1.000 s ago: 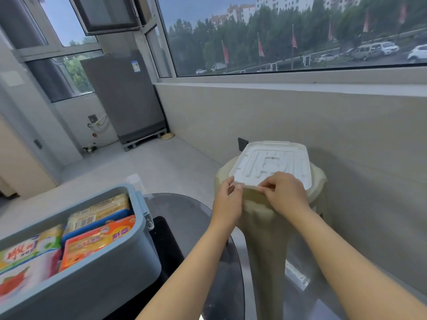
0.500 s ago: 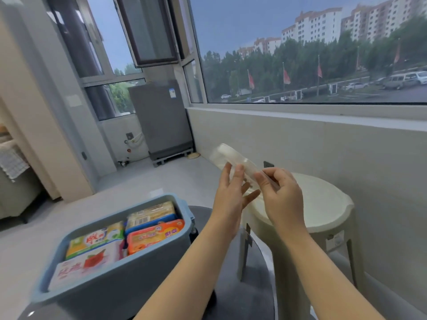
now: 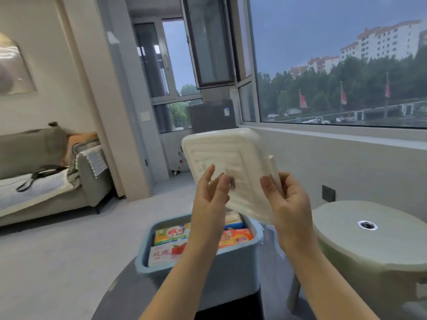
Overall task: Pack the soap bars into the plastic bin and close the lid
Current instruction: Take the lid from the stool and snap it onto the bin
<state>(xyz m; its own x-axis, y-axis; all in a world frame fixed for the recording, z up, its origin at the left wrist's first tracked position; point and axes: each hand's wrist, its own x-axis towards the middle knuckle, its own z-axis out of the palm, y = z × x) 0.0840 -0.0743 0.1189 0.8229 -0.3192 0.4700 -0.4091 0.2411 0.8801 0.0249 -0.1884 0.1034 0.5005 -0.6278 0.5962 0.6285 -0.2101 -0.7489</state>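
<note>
A: Plastic bin [image 3: 233, 269], blue-grey and open-topped — where does it stand?

B: On the dark round counter [image 3: 129, 294], low in the middle of the head view, just left of the pale green stool [image 3: 369, 245]. Behind, at the far left, a grey sofa [image 3: 46, 176] stands against the wall, and a wide window [image 3: 335, 65] fills the upper right, with trees and apartment blocks outside.

A: And the lid?

B: The white lid [image 3: 231, 167] is held up in the air above the bin, tilted, its ribbed face turned toward the camera. It touches neither the bin nor the stool.

A: How do the hands sit on it?

B: The right hand [image 3: 288, 204] grips the lid's lower right edge, thumb on the near face and fingers behind. The left hand [image 3: 210, 199] pinches the lower left part, thumb in front and fingers straight behind the lid.

A: The soap bars?

B: The soap bars [image 3: 171, 234] lie packed inside the bin in boxed wrappers: a yellow-green one, a white one with red print, and an orange one on the right, partly hidden by the left forearm.
</note>
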